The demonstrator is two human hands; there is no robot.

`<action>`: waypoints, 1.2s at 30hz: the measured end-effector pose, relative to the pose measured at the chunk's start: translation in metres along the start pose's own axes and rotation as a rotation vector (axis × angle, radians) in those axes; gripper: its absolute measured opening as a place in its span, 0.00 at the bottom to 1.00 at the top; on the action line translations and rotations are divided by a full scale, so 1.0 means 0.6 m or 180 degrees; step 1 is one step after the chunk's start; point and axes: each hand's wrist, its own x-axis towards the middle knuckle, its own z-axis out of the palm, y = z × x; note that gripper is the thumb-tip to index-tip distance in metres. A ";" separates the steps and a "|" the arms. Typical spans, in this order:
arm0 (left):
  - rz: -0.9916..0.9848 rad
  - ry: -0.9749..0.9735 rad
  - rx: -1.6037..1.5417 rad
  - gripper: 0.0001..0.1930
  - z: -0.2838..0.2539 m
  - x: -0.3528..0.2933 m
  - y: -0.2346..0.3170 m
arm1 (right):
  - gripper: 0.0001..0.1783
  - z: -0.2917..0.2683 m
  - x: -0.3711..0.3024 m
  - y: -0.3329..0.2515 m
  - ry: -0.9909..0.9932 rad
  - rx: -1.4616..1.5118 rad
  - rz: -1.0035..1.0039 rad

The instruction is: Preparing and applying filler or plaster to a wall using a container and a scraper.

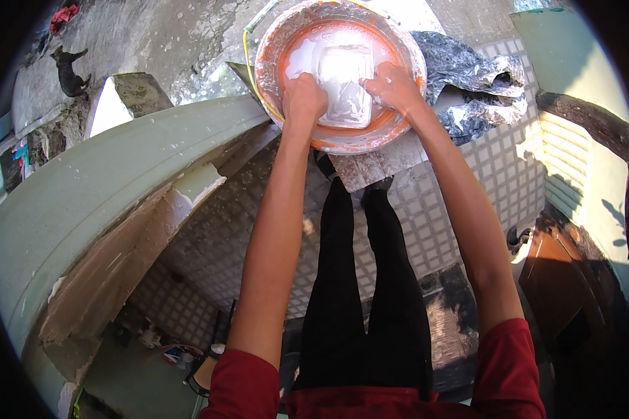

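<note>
An orange basin (374, 143), its wall smeared with white, holds a milky white liquid. Inside it is a rectangular whitish slab-like piece (346, 80), wet and glossy; glare hides whether it is hollow or solid. My left hand (306, 99) is closed at its left side, the fingers curled down and partly hidden. At the right side my right hand (393, 87) grips the edge, with the thumb lying along the near right part. Both arms reach straight forward over the basin.
A crumpled dark plastic sheet (461, 77) with white splashes lies right of the basin. A yellow hose (246, 49) runs along its left rim. A pale green curved ledge (119, 150) borders the left. Beyond it a dark animal (70, 72) stands on concrete. My legs are below the basin.
</note>
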 end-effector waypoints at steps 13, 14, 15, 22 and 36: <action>0.0308 0.0550 -0.0090 0.11 -0.011 -0.026 0.009 | 0.25 -0.016 -0.008 -0.009 -0.0086 0.0143 0.0135; 0.0308 0.0555 -0.0091 0.11 -0.015 -0.032 0.013 | 0.25 -0.017 -0.009 -0.005 -0.0084 0.0143 0.0130; 0.0390 0.0652 -0.0161 0.11 -0.019 -0.038 0.017 | 0.25 -0.017 -0.011 -0.002 0.0036 0.0081 0.0059; 0.0722 0.1014 -0.0257 0.08 -0.071 -0.086 0.042 | 0.25 -0.056 -0.038 -0.021 -0.0040 0.0483 0.0253; 0.0768 0.0881 -0.0727 0.10 -0.097 -0.260 0.099 | 0.19 -0.167 -0.217 -0.052 0.0010 0.1074 0.0432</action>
